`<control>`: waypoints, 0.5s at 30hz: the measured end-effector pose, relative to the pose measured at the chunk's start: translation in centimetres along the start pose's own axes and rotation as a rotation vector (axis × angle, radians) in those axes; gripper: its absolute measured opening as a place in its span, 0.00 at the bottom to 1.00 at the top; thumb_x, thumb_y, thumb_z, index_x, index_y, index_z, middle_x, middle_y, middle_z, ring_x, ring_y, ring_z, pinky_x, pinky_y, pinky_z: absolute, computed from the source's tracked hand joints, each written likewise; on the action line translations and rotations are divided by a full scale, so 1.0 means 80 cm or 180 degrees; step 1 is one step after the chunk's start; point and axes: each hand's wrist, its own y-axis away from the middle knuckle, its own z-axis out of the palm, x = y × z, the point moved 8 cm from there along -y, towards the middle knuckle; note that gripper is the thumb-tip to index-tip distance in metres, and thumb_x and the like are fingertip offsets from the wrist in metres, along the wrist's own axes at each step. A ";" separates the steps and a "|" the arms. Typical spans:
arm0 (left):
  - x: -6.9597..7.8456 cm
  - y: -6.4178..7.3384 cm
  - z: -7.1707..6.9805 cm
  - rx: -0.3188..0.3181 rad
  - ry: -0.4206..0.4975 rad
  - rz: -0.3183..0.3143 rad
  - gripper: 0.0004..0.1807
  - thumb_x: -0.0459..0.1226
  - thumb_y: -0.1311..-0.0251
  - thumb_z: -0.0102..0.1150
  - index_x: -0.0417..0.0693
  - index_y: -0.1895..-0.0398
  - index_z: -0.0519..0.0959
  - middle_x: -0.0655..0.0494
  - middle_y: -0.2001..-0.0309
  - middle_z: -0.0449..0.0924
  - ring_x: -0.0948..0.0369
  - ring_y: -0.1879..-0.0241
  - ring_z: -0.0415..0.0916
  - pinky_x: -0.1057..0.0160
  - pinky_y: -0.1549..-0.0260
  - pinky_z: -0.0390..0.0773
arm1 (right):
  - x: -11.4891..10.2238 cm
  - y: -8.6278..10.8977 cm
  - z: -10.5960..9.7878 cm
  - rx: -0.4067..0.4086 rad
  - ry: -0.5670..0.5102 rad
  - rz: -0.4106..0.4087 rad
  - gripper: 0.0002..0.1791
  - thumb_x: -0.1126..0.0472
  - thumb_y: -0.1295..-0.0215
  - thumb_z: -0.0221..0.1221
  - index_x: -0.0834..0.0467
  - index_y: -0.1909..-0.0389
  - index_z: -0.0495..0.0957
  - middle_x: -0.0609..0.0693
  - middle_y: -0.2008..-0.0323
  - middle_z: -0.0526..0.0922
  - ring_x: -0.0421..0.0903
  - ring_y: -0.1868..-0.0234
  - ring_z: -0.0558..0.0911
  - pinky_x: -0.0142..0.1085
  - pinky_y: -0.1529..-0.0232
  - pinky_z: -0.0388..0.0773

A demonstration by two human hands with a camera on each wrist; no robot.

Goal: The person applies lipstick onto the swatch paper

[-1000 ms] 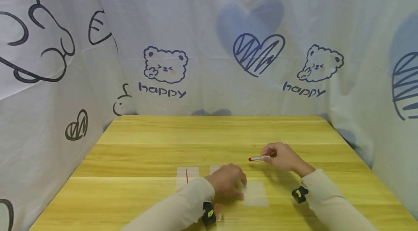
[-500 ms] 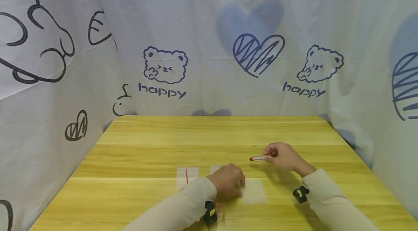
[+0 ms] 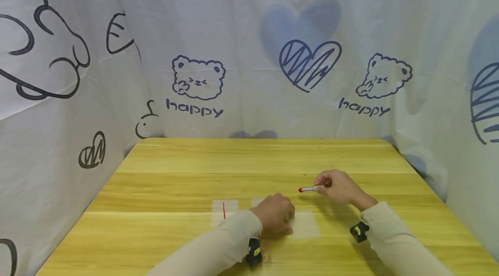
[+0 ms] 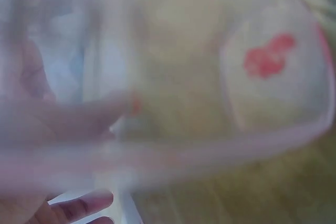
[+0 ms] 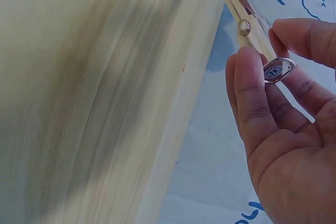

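Note:
In the head view my right hand (image 3: 340, 186) holds a lipstick (image 3: 309, 189) above the table, its red tip pointing left. The right wrist view shows the lipstick's gold tube (image 5: 251, 27) pinched between thumb and fingers. My left hand (image 3: 274, 214) lies low over the table with fingertips at the left edge of a whitish paper square (image 3: 306, 225). A clear, red-smeared piece, like a lipstick cap (image 4: 278, 87), fills much of the left wrist view, blurred. It seems held under the left palm; the grip on it is hidden.
Left of the left hand lies a paper square with a red line (image 3: 231, 207). Another paper square (image 3: 257, 202) is partly covered by that hand. The wooden table (image 3: 218, 159) ends at a printed white cloth (image 3: 241, 94) behind and at both sides.
The right paper square has shifted away from me, toward the table's back, with the left hand beside it. The clear piece moves along with that hand. The right hand barely moves.

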 end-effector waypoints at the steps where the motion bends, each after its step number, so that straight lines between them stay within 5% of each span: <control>1: 0.001 0.000 0.000 -0.0005 0.0006 0.0009 0.17 0.49 0.51 0.74 0.55 0.59 0.85 0.65 0.56 0.81 0.63 0.55 0.73 0.65 0.52 0.72 | 0.000 0.000 0.000 0.0003 0.0004 -0.0001 0.04 0.65 0.38 0.63 0.61 0.64 0.81 0.46 0.70 0.81 0.42 0.70 0.80 0.37 0.70 0.78; 8: 0.009 -0.001 0.002 0.0033 0.0102 0.0272 0.12 0.46 0.49 0.73 0.56 0.61 0.86 0.64 0.56 0.81 0.64 0.53 0.73 0.63 0.51 0.73 | 0.000 0.001 -0.006 0.0049 0.0039 -0.0045 0.04 0.65 0.38 0.63 0.62 0.64 0.81 0.47 0.70 0.81 0.42 0.70 0.80 0.36 0.71 0.78; 15: -0.001 -0.002 0.007 0.0079 0.0151 0.0095 0.13 0.47 0.49 0.73 0.56 0.61 0.86 0.65 0.55 0.81 0.63 0.52 0.74 0.62 0.49 0.73 | -0.001 0.003 -0.010 0.0061 0.0052 -0.0065 0.04 0.65 0.38 0.63 0.62 0.64 0.81 0.46 0.71 0.81 0.42 0.71 0.80 0.36 0.72 0.77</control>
